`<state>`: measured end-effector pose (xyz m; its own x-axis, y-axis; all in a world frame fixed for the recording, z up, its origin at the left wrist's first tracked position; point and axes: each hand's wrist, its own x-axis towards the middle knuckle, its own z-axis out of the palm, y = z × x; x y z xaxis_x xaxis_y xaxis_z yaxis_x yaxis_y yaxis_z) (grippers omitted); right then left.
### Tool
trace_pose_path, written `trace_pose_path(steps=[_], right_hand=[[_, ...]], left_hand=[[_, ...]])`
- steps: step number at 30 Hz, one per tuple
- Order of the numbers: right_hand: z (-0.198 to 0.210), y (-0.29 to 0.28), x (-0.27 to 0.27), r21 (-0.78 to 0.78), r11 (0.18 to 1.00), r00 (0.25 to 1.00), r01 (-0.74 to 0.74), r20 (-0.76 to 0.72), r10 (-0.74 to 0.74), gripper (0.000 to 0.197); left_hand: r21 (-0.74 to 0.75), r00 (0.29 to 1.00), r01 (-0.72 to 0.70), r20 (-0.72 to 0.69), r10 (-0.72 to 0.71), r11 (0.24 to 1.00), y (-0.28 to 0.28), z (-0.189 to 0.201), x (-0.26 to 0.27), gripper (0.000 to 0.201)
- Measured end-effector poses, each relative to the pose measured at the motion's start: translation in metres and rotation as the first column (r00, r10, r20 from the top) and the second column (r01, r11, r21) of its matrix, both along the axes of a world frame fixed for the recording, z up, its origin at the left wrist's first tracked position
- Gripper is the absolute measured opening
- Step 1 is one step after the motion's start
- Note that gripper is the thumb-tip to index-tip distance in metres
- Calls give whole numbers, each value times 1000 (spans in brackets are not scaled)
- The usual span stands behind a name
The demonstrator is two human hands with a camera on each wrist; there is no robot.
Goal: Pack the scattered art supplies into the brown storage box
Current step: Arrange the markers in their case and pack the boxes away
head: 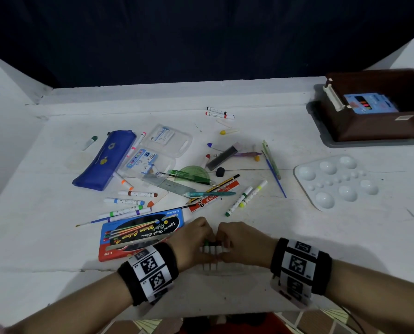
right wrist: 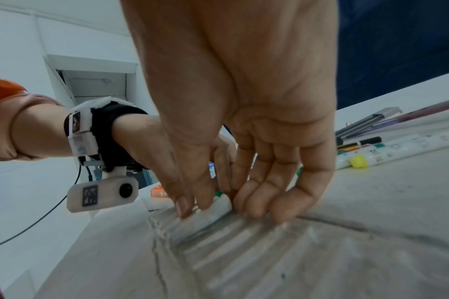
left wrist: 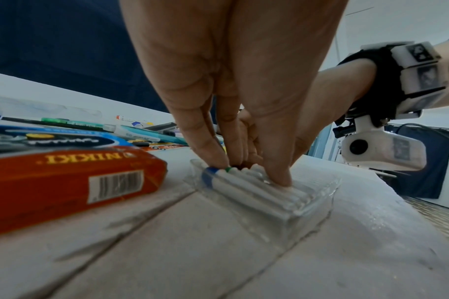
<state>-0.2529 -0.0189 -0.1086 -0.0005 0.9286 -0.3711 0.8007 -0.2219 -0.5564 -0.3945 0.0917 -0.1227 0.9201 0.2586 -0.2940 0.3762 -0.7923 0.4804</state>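
Note:
A clear ridged plastic tray (head: 209,265) (left wrist: 308,202) (right wrist: 244,242) lies near the table's front edge with several white paint tubes (head: 210,249) (left wrist: 249,188) in its grooves. My left hand (head: 200,237) (left wrist: 246,168) presses down on the tubes, straight index finger at the coloured caps and thumb on the bodies. My right hand (head: 239,242) (right wrist: 226,211) meets it from the right and pinches one white tube (right wrist: 218,204) with a green cap between thumb and curled fingers. The brown storage box (head: 374,126) stands open at the far right, with a blue marker pack (head: 369,103) inside.
A red and blue colour box (head: 129,239) (left wrist: 65,178) lies just left of my left hand. Markers, pens, brushes, a ruler and a green protractor (head: 194,173) are scattered mid-table. A blue pencil case (head: 104,160) lies left, a white palette (head: 336,182) right.

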Motion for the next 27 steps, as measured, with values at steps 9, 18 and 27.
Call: trace_pose_path(steps=[9,18,27], right_hand=[[18,19,41,9,995,993,98,-59,-98,22],[28,81,163,143,858,854,494,106,-509,37],[-4,113,180,36,819,776,572,300,-555,31]], left_hand=[[-41,995,-78,51,80,996,20,22,13,32],[-47,941,-303,143,307,952,111,47,108,7],[174,958,-259,-77,275,950,164,14,188,43]])
